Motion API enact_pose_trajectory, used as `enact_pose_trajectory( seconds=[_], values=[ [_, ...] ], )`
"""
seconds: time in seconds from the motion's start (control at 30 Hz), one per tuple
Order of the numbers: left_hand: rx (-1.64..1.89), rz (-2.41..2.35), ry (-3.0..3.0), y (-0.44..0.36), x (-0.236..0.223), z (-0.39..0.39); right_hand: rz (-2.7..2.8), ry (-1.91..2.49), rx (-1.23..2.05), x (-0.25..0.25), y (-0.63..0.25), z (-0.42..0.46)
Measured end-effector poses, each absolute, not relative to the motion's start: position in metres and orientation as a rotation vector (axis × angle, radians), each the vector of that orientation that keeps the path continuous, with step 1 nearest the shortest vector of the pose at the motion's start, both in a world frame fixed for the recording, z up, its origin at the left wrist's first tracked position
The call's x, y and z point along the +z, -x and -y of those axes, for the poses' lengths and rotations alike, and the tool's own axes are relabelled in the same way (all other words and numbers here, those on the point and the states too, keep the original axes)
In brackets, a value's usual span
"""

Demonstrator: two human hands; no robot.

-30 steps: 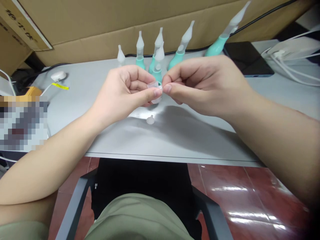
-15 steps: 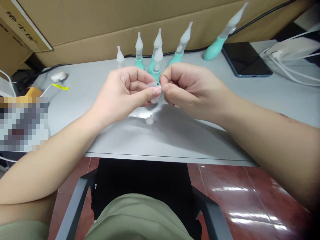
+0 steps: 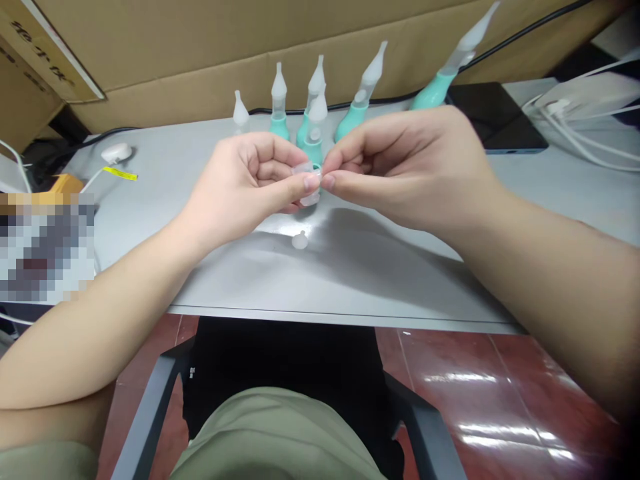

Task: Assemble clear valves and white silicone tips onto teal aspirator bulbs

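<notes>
Between thumb and fingers, my left hand holds a small clear plastic piece, short and hollow-looking. My right hand is closed in a pinch at the right end of that piece, fingertips nearly meeting my left thumb. Whatever it pinches is too small or too covered to make out. Below the hands lies a small white nubbed cap on the grey table. Just behind them stands a teal bulb nasal aspirator with a white tip.
More nasal aspirators stand farther back, among them one at the middle left, a tilted one and a leaning one. A dark phone and white cables lie right. A white plug sits left. Cardboard walls the back.
My right hand has tilted and its fingers have straightened, with the wrist shifted a little right and up. My left hand keeps its hold on the clear piece, almost unmoved.
</notes>
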State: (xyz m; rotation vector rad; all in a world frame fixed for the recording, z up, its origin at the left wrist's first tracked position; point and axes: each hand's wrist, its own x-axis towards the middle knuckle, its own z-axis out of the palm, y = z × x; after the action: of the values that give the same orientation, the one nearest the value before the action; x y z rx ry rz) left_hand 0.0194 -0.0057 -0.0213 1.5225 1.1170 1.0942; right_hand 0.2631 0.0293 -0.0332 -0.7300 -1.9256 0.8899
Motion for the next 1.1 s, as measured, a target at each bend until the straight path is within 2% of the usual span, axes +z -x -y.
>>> enact_pose_trajectory(
  seconds=[0.8,1.1],
  values=[
    [1.05,-1.112,-1.498,-0.0227,-0.0191,0.0106,2.069,0.773,0.935,-0.0303,-0.2675,-0.0291],
    [1.048,-1.123,-1.494,-0.0231,-0.0214,0.0069,2.133,0.819,0.778,-0.0341,-0.2652,-0.0272]
  ],
)
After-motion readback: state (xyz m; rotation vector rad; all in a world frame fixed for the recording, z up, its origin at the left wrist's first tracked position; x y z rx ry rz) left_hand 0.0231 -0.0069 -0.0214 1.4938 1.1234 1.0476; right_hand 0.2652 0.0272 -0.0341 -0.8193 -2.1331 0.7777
